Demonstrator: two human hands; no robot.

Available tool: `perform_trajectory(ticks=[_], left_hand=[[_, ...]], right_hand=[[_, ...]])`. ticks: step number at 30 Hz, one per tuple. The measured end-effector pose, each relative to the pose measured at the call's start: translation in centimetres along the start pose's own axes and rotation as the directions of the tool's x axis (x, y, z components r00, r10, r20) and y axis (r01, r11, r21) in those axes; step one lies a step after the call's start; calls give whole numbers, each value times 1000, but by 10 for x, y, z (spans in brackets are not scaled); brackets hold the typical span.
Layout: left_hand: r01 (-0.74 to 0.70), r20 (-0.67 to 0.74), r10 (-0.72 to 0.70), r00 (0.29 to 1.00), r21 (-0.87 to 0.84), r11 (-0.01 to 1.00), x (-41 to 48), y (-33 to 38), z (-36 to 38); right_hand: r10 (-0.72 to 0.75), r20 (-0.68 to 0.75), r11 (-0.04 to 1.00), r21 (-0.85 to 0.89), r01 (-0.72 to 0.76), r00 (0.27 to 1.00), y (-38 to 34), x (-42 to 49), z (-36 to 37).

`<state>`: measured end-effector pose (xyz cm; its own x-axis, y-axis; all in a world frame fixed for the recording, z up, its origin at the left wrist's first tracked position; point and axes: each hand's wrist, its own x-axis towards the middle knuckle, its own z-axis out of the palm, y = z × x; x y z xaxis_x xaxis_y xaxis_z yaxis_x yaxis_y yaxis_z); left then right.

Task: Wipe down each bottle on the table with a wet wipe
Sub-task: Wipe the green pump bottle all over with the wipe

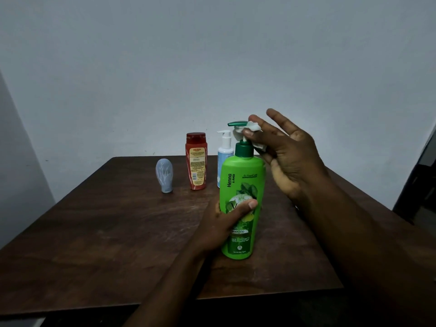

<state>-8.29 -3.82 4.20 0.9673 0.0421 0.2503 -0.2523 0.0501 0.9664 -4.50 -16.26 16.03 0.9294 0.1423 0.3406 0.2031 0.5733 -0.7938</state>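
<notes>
A tall green pump shampoo bottle (241, 185) stands upright near the middle of the dark wooden table (106, 232). My left hand (220, 223) grips its lower body, thumb across the label. My right hand (287, 159) pinches a crumpled white wet wipe (250, 132) against the neck under the pump head, with the other fingers spread. Behind stand a red bottle (196, 161), a white and pale blue pump bottle (224, 156) partly hidden by the green one, and a small grey bulb-shaped bottle (164, 175) on its cap.
A plain pale wall rises close behind the table. A dark edge, perhaps a door or furniture (420, 180), shows at the far right. The table's front edge runs under my forearms.
</notes>
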Motion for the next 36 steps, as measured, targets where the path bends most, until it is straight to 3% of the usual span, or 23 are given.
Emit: perform_trajectory(ticks=[4,7,10,13,14,16,19,24,26,29,32,36], left_hand=[[2,10,-2,1000,-2,1000,0,0,-1],[2,14,-2,1000,-1,1000,1,0,-1],[14,9,-14,1000,-13,1000,2,-2,-2],[25,10,-25,1000,-19,1000,3,-4,-2],[28,12,-27,1000,-18,999,3,-4,-2],[35,11,-35,999,-17,999,3,-4,-3],[33,20,-33,999,-10,999,3,-3,-4],[37,21,-37,999,-9,999,3,-3,-3],[26,21,-25,999,-13,1000,3,-3,-3],[23,25,-23,999,-11,1000,3,-2,-1],[30,32,-30,999,-14,999,3,-2,-2],[37,30,-36,999,-20,999,4,-7,-5]], right_hand=[[105,-21,980,174,-100,994,0,5,-9],[94,-37,968,237,-83,995,-9,9,-16],[-33,-53,991,125,40,998,-20,11,-19],[-232,56,955,-174,239,971,-27,11,-10],[-296,126,894,-313,321,947,-28,12,-6],[-358,312,661,-582,474,880,-28,11,1],[-330,530,302,-724,620,781,-24,7,9],[-274,676,120,-681,722,684,-20,13,19],[-281,670,147,-678,720,688,-21,18,17],[-332,615,282,-659,697,715,-22,18,0],[-397,455,520,-604,604,797,-13,15,-19],[-273,242,826,-437,356,931,10,7,-37]])
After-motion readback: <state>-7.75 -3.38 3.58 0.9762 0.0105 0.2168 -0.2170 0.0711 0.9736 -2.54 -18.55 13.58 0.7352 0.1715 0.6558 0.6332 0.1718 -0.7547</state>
